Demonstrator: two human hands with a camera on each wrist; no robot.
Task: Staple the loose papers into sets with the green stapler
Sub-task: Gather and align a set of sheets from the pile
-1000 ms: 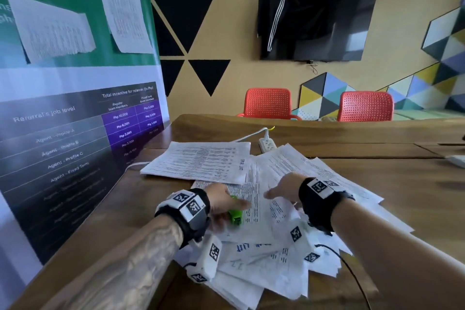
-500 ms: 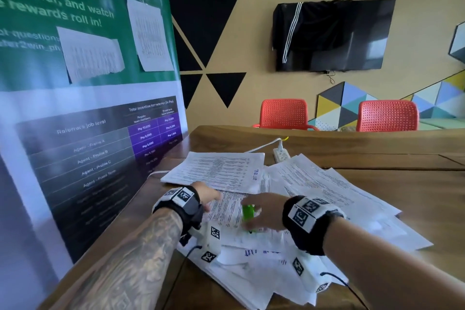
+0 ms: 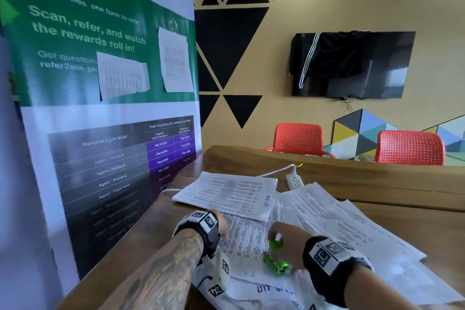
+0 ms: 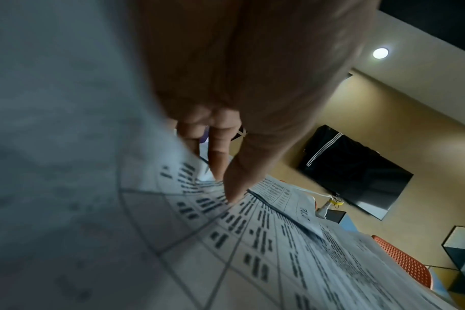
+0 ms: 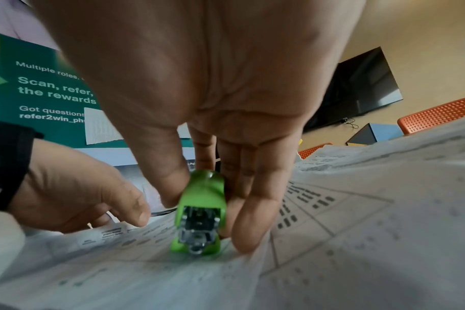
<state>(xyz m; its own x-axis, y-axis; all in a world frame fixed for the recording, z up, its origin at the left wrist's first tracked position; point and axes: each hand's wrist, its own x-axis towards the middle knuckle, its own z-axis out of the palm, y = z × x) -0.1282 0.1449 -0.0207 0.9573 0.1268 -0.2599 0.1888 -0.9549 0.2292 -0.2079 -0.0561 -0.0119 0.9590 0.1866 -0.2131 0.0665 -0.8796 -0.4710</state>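
The green stapler [image 3: 275,257] stands on the spread of loose printed papers [image 3: 339,221] near the table's front. My right hand [image 3: 286,239] holds it, thumb on one side and fingers on the other. In the right wrist view the stapler [image 5: 199,209] shows its metal mouth towards the camera, its base resting on a sheet. My left hand [image 3: 221,224] lies to the left on the papers. In the left wrist view the left hand's fingertips [image 4: 226,188] press down on a printed sheet. A neater stack of sheets [image 3: 226,191] lies behind the left hand.
A tall printed banner [image 3: 100,108] stands close along the table's left edge. A white power strip [image 3: 294,181] with its cable lies behind the papers. Bare wooden table [image 3: 402,196] stretches right. Two red chairs [image 3: 298,137] stand at the far side under a wall screen [image 3: 352,65].
The stapler has gone from my left hand into my right hand, which has drawn it nearer to me. My left hand has moved left onto the papers. The head view has tilted upward.
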